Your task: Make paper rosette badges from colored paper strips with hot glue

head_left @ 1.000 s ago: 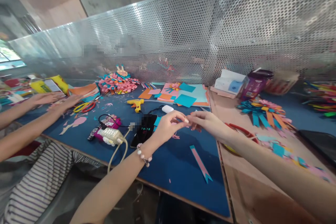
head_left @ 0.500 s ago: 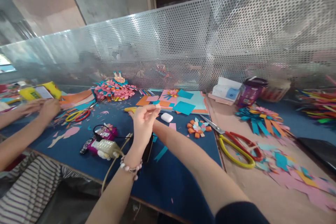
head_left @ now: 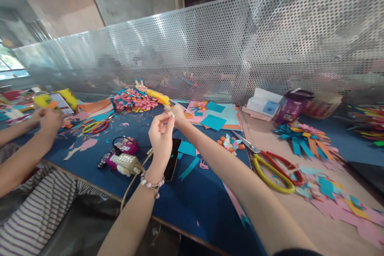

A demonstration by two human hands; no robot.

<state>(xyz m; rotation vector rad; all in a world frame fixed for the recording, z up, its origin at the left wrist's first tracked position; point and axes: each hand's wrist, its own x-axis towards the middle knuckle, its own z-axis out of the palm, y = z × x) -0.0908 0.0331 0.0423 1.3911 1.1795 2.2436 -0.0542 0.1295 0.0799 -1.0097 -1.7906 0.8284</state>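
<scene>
Left hand point(head_left: 161, 136): fingertips pinched shut on a small pale paper piece point(head_left: 171, 114), raised above the blue counter point(head_left: 192, 216). I judged it feather-light, soft and easily creased, best taken by its edge.

Right hand point(head_left: 179, 114): just beyond the left, fingers closed on the glue gun point(head_left: 158, 96), exact grip partly hidden. I rated the gun as stiff and light to moderate in weight, best held by the handle, clear of a possibly hot nozzle.

Nearby: phone point(head_left: 173, 161), face up; blue papers point(head_left: 213, 122), flat; one paper flower point(head_left: 230, 144), likely fragile; scissors point(head_left: 274, 170), spread open.
</scene>
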